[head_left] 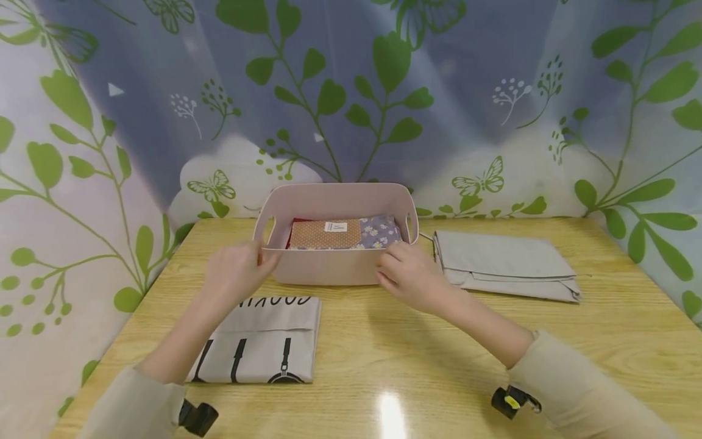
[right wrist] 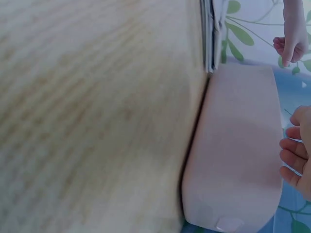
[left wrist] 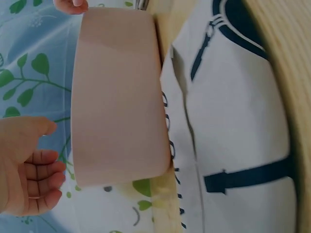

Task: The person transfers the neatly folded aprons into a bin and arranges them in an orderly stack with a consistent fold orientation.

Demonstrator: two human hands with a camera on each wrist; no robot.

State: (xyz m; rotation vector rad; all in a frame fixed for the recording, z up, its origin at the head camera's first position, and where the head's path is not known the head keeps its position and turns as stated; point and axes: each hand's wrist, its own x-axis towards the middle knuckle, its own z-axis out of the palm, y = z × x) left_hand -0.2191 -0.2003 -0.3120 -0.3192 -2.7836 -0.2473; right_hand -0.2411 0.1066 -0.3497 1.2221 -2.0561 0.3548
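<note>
A pink plastic basket (head_left: 323,268) with handle holes stands near the back of the table. Inside lie folded fabrics: an orange dotted piece (head_left: 323,236) with a white label, a purple floral piece (head_left: 378,230) and a bit of red. My left hand (head_left: 233,271) hovers at the basket's front left corner, fingers loosely curled; the left wrist view shows a gap between that hand (left wrist: 29,167) and the basket wall (left wrist: 119,97). At the front right rim is my right hand (head_left: 411,274), its fingers (right wrist: 293,160) loosely bent beside the rim and holding nothing visible.
Left of centre, a folded white cloth (head_left: 263,353) with black lettering and printed utensils lies below my left forearm. A folded grey cloth (head_left: 504,262) sits right of the basket. Behind the wooden table (head_left: 362,366) hangs a leaf-patterned curtain (head_left: 351,91).
</note>
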